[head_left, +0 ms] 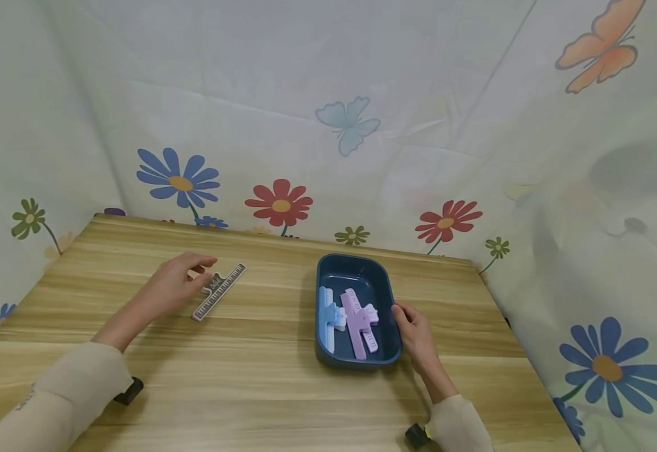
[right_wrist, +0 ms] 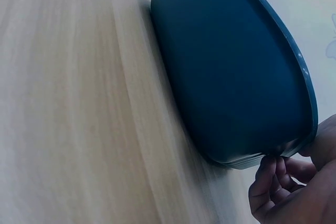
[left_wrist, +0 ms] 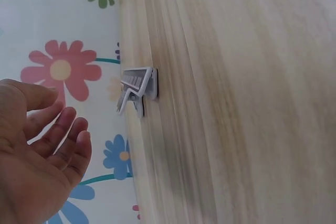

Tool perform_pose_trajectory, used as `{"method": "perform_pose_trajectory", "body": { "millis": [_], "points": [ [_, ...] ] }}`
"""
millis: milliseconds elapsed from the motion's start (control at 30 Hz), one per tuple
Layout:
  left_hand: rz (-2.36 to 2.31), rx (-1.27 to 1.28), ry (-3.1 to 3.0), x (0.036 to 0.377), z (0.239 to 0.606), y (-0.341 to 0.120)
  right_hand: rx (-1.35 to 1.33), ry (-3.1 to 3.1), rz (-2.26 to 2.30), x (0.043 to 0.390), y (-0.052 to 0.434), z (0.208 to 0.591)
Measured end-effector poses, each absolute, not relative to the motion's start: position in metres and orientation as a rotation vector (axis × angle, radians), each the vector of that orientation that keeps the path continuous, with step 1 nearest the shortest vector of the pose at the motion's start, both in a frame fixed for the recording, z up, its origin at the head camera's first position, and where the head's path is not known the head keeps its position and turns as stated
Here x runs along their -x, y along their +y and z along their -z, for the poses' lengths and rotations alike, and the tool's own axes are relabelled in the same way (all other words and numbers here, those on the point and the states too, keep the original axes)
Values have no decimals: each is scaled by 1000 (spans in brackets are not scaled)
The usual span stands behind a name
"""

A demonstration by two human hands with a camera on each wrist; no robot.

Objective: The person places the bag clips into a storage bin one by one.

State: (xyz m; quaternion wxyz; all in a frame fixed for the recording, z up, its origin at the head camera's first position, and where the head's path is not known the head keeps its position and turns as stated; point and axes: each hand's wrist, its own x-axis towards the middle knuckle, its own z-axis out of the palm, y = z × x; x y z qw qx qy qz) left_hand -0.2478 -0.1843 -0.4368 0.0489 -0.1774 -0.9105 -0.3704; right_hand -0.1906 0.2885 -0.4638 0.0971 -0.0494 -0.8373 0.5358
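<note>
Grey ruler clip (head_left: 219, 291) lies flat on desk (head_left: 260, 376), L of dark-blue tray (head_left: 328, 267). L hand (head_left: 177, 282) just beside it, fingers relaxed, apart. R hand (head_left: 413, 329) pinches tray's R rim. Tray holds blue clip (head_left: 328, 317) and purple clip (head_left: 360, 320).

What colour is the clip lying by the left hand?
Grey, with white ruler markings: the clip shows best in the head view.

Bare wooden table (head_left: 260, 376) lies open between the grey ruler clip (head_left: 219, 292) and the blue tray (head_left: 356, 361); the flowered cloth wall (head_left: 328, 157) closes off the back and right. Inside the tray, two clips (head_left: 347, 317) fill the near half; the far half is free.
</note>
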Motion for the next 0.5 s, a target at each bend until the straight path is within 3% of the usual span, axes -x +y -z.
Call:
{"method": "perform_pose_trajectory", "body": {
  "millis": [500],
  "points": [
    [1121, 596, -2865, 255, 454, -191, 156, -2493, -1566, 191, 289, 465]
  ]
}}
